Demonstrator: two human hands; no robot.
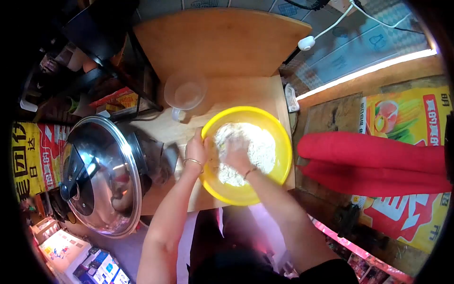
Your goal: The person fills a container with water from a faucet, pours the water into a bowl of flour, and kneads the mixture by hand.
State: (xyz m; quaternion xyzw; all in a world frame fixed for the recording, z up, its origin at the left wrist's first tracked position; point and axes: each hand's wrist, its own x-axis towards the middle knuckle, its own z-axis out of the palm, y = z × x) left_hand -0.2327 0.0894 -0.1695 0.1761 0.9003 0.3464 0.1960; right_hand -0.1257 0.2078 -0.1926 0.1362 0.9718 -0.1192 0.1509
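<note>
One wooden tabletop [241, 92]. On it, yellow bowl [283, 158], white powder [259, 146] inside. Clear cup [185, 92] just beyond, contents unclear. My left hand [196, 148] grips the bowl's left rim; my right hand [235, 150], blurred, in powder, can't tell if closed.

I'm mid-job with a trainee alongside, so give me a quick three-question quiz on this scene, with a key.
1. Which hand is down in the white powder?
2. True or false: the clear cup stands outside the yellow bowl.
3. What is the left hand touching?
A) the glass lid
B) the bowl's rim
C) the red cloth

Key:
1. The right hand, blurred in the picture.
2. True.
3. B.
</note>
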